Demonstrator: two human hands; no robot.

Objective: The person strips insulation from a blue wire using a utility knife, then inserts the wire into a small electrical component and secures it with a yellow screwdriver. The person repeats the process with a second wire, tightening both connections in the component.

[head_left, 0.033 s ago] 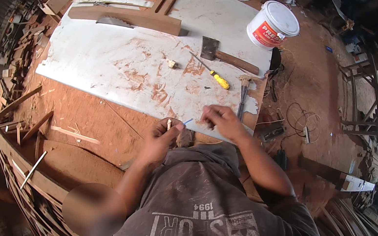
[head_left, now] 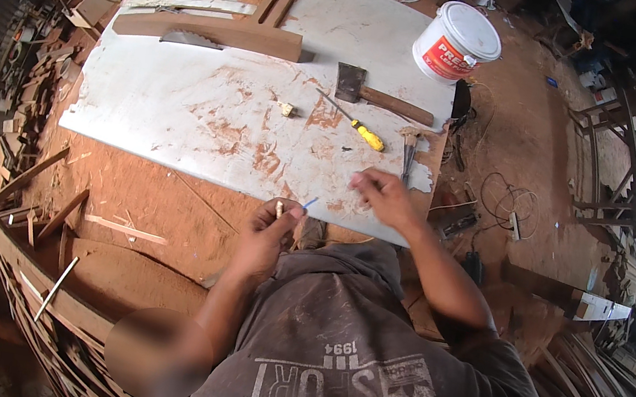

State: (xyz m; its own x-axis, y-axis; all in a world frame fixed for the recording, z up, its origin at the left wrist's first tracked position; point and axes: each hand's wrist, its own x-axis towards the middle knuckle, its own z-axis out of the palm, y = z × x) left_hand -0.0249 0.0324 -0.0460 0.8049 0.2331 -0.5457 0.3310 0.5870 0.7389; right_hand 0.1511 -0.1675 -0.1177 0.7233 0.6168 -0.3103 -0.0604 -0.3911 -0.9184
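My left hand [head_left: 269,232] is closed in a pinch at the near edge of the white board. From its fingertips sticks a thin blue strand [head_left: 311,203] that looks like a piece of wire. A small whitish piece [head_left: 279,209] shows between the same fingers. My right hand [head_left: 385,197] hovers over the board's near right part, apart from the blue strand. Its fingers are curled and slightly blurred; what they hold, if anything, is hidden. Beyond it lie a yellow-handled screwdriver [head_left: 353,123], a brush [head_left: 409,150] and a small pale block [head_left: 286,109].
On the white board [head_left: 159,99] rest a hatchet [head_left: 384,95], a lidded white bucket [head_left: 457,44], a wooden beam [head_left: 235,37] and a saw blade [head_left: 191,39]. A curved wooden frame [head_left: 12,241] stands at the left. Cables [head_left: 504,203] lie on the floor at the right.
My right hand has moved slightly right, away from the blue strand. My left hand still holds the strand and has shifted slightly left in the picture.
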